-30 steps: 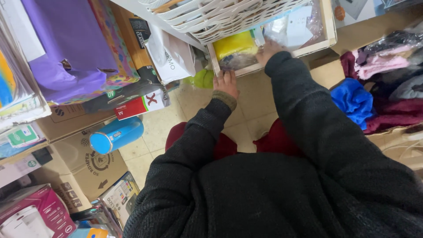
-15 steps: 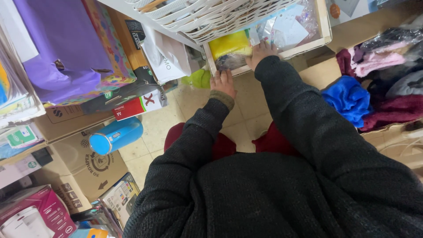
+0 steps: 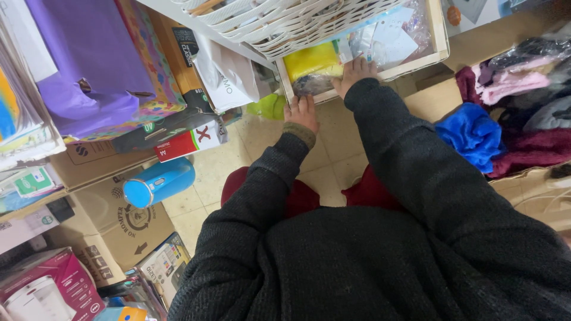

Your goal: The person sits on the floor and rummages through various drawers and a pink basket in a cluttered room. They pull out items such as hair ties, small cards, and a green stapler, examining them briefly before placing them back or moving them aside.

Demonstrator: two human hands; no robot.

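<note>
Down near the floor, the person is crouching over a shallow wooden tray (image 3: 441, 37) packed with small plastic-wrapped packets. Their left hand (image 3: 302, 112) is gripping the tray's near rim at its corner, fingers curled over the edge, seemingly to steady it. Their right hand (image 3: 355, 71) is lying over the rim a little further along, fingers spread and reaching in among the packets; whether it is pinching anything, I cannot tell. A yellow packet (image 3: 310, 62) is sitting just left of those fingers, in the tray's near corner. Overhead, a white wicker basket (image 3: 279, 24) is overhanging the tray, which may be why both hands are working along the front. A blue cylinder (image 3: 156, 183) is resting on a cardboard box (image 3: 128, 229) off to the left.
</note>
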